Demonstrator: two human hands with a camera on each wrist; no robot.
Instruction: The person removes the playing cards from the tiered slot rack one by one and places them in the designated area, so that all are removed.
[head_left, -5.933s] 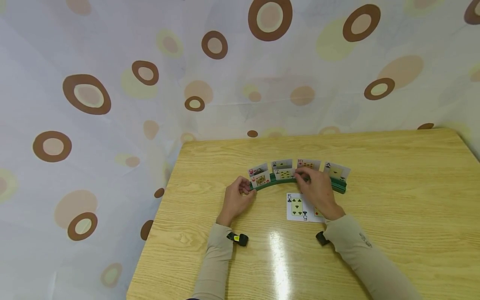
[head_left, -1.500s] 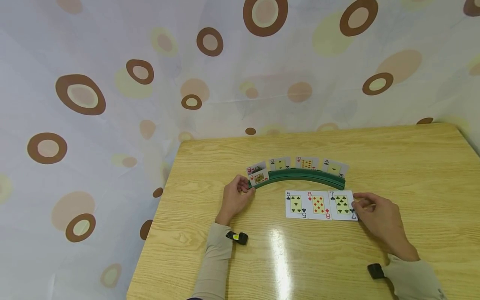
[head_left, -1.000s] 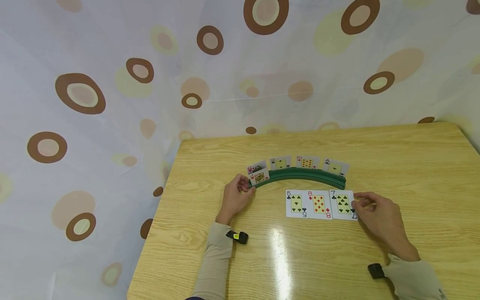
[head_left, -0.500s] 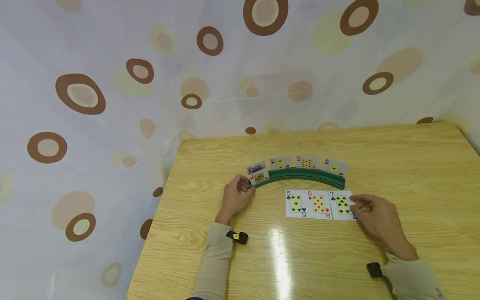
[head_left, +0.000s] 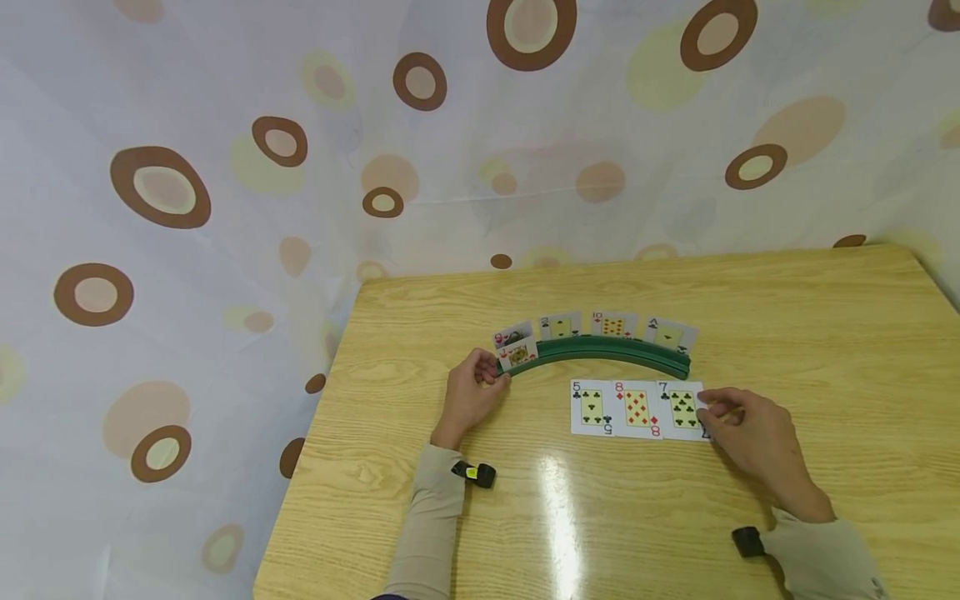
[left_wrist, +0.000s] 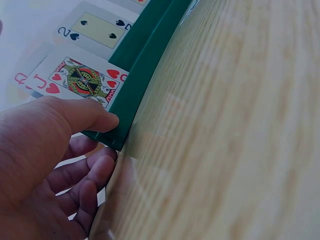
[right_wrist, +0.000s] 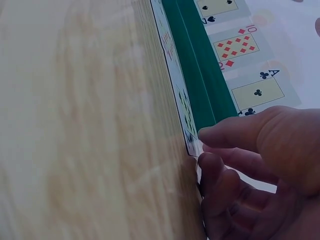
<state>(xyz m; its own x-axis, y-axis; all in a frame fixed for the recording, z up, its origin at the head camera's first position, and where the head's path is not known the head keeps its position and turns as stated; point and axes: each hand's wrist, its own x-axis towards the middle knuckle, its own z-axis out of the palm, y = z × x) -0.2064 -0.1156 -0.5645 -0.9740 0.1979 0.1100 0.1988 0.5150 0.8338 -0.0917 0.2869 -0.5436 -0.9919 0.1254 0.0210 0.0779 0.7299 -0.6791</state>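
Observation:
My left hand [head_left: 471, 396] grips the left end of a curved green card holder [head_left: 600, 346], its thumb on the front face in the left wrist view. A jack of hearts [left_wrist: 82, 80] stands in the holder's front slot by that thumb, partly covering a queen of hearts [head_left: 513, 337] behind. Further along the back row stand a two of spades [head_left: 560, 326], a ten of diamonds [head_left: 613, 325] and an ace of clubs [head_left: 669, 335]. My right hand [head_left: 757, 433] pinches the right edge of a seven of clubs [head_left: 681, 412] lying face up, thumb over its border.
Left of the seven, an eight of diamonds [head_left: 637, 410] and a five of clubs [head_left: 591, 410] lie in the same row before the holder. The wooden table [head_left: 420, 325] meets a patterned cloth [head_left: 450, 242] at its back and left.
The front-row seven of clubs has left the holder and lies beside the eight. More recently, my right fingers have shifted slightly left over its edge. My left hand has stayed at the holder.

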